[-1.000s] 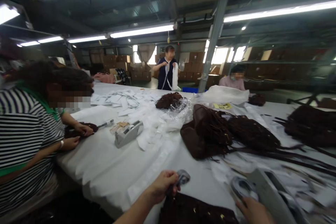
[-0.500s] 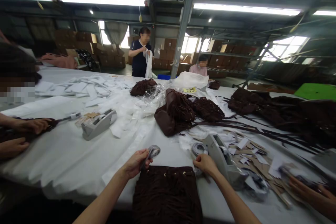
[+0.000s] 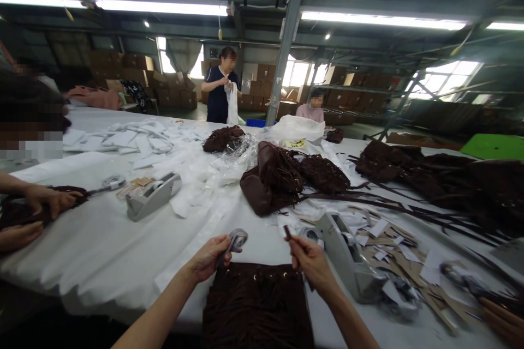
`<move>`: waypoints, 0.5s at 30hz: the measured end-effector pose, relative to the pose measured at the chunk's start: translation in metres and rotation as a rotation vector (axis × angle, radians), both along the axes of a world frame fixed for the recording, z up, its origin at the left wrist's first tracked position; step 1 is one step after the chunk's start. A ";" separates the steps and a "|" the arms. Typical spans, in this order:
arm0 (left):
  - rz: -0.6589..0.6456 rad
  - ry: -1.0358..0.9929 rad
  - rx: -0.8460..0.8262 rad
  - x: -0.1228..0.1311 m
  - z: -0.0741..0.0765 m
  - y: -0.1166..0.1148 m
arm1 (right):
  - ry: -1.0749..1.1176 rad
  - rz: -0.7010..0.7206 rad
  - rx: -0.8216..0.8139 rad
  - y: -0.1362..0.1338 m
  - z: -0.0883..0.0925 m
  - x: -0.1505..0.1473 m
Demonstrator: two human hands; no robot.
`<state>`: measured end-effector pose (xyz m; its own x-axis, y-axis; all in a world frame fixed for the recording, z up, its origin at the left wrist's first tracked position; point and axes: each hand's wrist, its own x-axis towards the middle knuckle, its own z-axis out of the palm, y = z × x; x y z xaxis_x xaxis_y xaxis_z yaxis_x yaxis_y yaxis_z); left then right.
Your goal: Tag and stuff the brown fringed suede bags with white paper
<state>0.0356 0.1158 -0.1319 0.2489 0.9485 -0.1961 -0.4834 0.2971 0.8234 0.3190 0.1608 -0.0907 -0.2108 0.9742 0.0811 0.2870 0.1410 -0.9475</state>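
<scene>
My left hand is closed on a small grey, shiny looped bundle above the top left of a dark brown fringed bag. What the bundle is made of cannot be told. Between the thumb and fingers of my right hand, the dark brown end of a strip sticks up near the bag's top right corner. The bag lies flat with gold eyelets along its upper edge. Just beyond my right hand, a similar grey round bundle lies partly hidden beside a grey tape dispenser.
Another tape dispenser stands left on the white-covered table. Brown bags and long straps lie ahead and right, near paper scraps. Co-workers' hands work at the left and at the right edge.
My right hand has lifted from beside the dispenser and moved left, now with the brown strip's end raised in its fingers. My left hand stays nearly in place with the grey bundle.
</scene>
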 end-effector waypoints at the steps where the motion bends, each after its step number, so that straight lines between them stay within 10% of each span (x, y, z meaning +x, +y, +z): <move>1: 0.006 0.013 0.007 0.001 0.001 -0.001 | 0.006 0.080 -0.043 -0.011 0.001 -0.015; 15: 0.049 0.199 0.124 0.013 0.009 -0.008 | 0.125 -0.036 -0.170 -0.039 -0.019 -0.117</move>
